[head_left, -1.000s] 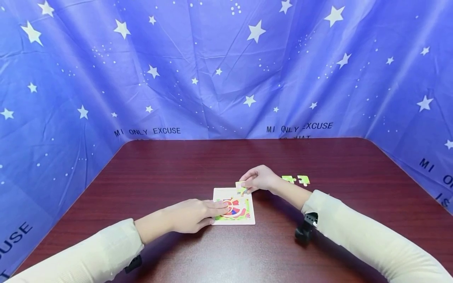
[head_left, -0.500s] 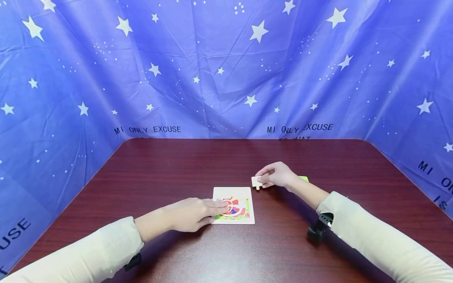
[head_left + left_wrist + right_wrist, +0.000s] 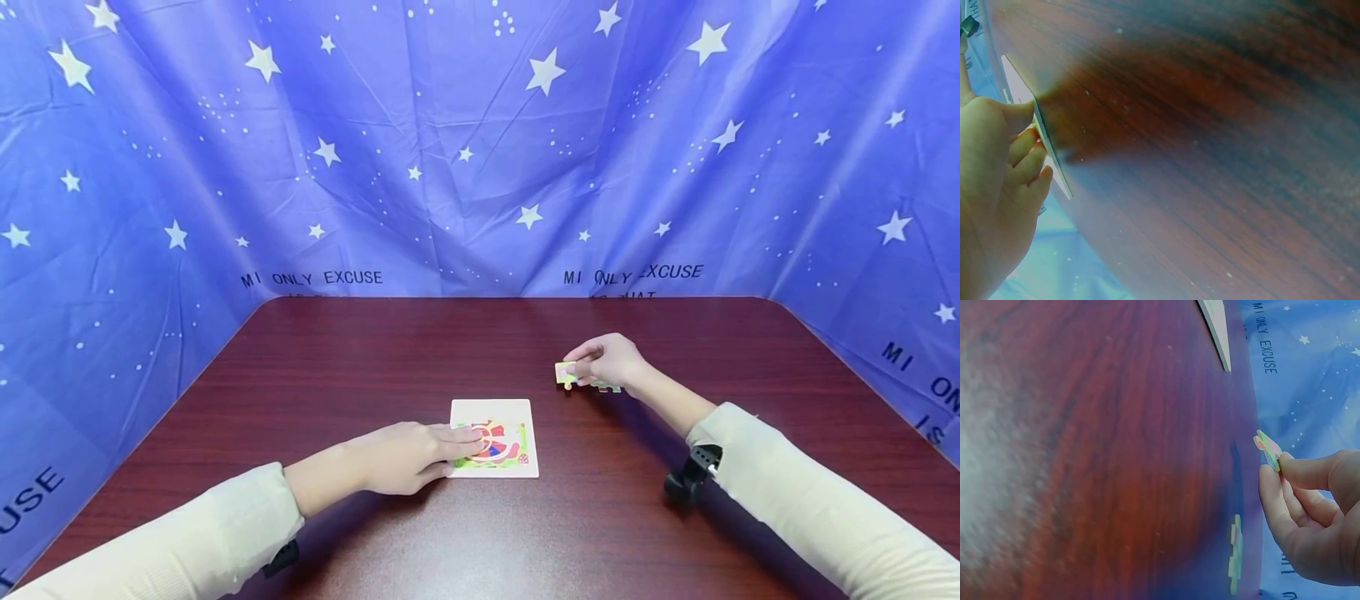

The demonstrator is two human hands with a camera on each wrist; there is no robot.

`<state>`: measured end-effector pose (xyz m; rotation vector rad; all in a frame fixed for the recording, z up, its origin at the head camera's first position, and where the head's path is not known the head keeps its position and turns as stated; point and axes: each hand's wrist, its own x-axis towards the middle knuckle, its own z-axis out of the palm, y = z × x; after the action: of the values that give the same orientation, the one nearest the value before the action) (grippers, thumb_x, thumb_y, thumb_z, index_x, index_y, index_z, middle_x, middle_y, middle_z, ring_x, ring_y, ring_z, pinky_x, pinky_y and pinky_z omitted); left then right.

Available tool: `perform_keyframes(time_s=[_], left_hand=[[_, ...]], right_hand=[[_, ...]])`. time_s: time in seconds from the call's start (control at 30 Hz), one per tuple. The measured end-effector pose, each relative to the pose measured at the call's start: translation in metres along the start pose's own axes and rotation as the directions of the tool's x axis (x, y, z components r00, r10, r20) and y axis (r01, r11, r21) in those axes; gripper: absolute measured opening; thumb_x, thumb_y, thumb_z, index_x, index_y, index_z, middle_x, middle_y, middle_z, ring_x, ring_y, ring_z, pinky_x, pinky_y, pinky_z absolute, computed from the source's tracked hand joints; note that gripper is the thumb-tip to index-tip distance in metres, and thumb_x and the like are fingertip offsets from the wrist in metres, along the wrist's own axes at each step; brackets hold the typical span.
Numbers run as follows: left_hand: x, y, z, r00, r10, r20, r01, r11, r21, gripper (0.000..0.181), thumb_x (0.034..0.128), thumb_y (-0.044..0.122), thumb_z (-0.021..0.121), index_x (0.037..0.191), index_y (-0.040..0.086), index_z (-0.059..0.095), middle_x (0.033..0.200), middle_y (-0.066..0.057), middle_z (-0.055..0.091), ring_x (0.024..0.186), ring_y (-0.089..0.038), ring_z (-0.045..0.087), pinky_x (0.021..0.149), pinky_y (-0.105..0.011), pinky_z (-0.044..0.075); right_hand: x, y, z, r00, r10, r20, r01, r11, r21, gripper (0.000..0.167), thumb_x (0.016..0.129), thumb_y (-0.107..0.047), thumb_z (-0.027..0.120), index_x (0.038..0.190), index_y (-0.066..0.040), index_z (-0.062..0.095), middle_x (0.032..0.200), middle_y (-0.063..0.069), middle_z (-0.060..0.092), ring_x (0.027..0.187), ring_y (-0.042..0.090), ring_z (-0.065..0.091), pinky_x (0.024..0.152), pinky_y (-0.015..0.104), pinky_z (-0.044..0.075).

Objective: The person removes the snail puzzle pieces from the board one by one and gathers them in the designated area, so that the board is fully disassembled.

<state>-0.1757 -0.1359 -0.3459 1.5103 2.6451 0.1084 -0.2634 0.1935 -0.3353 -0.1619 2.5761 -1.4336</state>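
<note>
A small square jigsaw board (image 3: 491,410) with a white border lies in the middle of the table, a red and blue wheel-like picture on it. My left hand (image 3: 405,458) rests on its left side, fingers extended over the picture. The left wrist view shows the thumb at the edge of the board (image 3: 1019,84). Beyond the board and to its right, my right hand (image 3: 611,360) pinches a jigsaw piece (image 3: 562,373) between thumb and fingers. That piece (image 3: 1270,450) is raised above the table in the right wrist view.
Loose jigsaw pieces (image 3: 611,388) lie on the table below my right hand, partly hidden by it. The dark red wooden table (image 3: 360,358) ends at a blue star-printed curtain (image 3: 420,167) at the back and sides.
My right hand has lifted the jigsaw piece away from the board's top right corner, to the right and farther back, above the loose pieces. The left hand has stayed on the board.
</note>
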Motion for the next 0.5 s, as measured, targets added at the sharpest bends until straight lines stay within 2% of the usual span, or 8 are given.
perform_keyframes(time_s=[0.03,0.13,0.23,0.37,0.5], left_hand=[[-0.0003,0.0000,0.0001,1.000,0.000,0.000,0.000,1.000,0.004,0.049,0.0961,0.016,0.057,0.144,0.015,0.046,0.149,0.001,0.047,0.135,-0.015,0.049,0.106,-0.035,0.048],[-0.0005,0.0000,0.0001,1.000,-0.002,0.000,0.002,1.000,0.005,0.049,0.0960,0.016,0.057,0.144,0.015,0.046,0.149,0.001,0.047,0.135,-0.015,0.049,0.106,-0.035,0.048],[-0.0010,-0.0001,-0.0006,1.000,-0.008,0.002,0.008,1.000,0.000,0.050,0.0956,0.015,0.057,0.144,0.016,0.045,0.149,0.001,0.047,0.134,-0.015,0.050,0.105,-0.036,0.049],[-0.0006,0.0006,-0.0013,1.000,-0.008,0.008,0.008,1.000,0.001,0.049,0.0965,0.016,0.056,0.145,0.016,0.045,0.150,0.001,0.046,0.135,-0.015,0.049,0.106,-0.037,0.048],[-0.0004,0.0010,-0.0018,1.000,-0.010,0.014,0.010,1.000,0.000,0.049,0.0968,0.016,0.055,0.145,0.017,0.045,0.150,0.001,0.046,0.136,-0.015,0.048,0.105,-0.037,0.048]], right_hand=[[0.0004,-0.0002,-0.0007,1.000,-0.003,-0.007,0.003,1.000,0.003,0.027,0.084,-0.003,0.069,0.107,0.012,0.067,0.075,0.001,0.071,0.065,0.008,0.069,0.069,0.030,0.062],[0.0011,-0.0005,-0.0024,0.999,-0.023,-0.025,0.022,0.999,-0.029,0.027,0.084,-0.004,0.071,0.105,0.011,0.068,0.073,0.001,0.072,0.063,0.008,0.069,0.068,0.031,0.062],[0.0020,0.0010,-0.0011,0.998,-0.031,-0.058,0.026,0.995,-0.099,0.024,0.082,-0.009,0.074,0.100,0.007,0.071,0.072,0.004,0.073,0.059,0.007,0.068,0.057,0.027,0.059],[0.0029,0.0049,0.0016,0.996,-0.018,-0.089,0.001,0.983,-0.185,0.019,0.081,-0.012,0.074,0.095,0.001,0.074,0.074,0.007,0.075,0.056,0.006,0.067,0.044,0.023,0.049],[0.0028,0.0056,0.0017,0.994,-0.003,-0.105,-0.021,0.975,-0.220,0.017,0.080,-0.014,0.075,0.092,-0.001,0.075,0.074,0.007,0.075,0.055,0.007,0.068,0.042,0.023,0.046]])
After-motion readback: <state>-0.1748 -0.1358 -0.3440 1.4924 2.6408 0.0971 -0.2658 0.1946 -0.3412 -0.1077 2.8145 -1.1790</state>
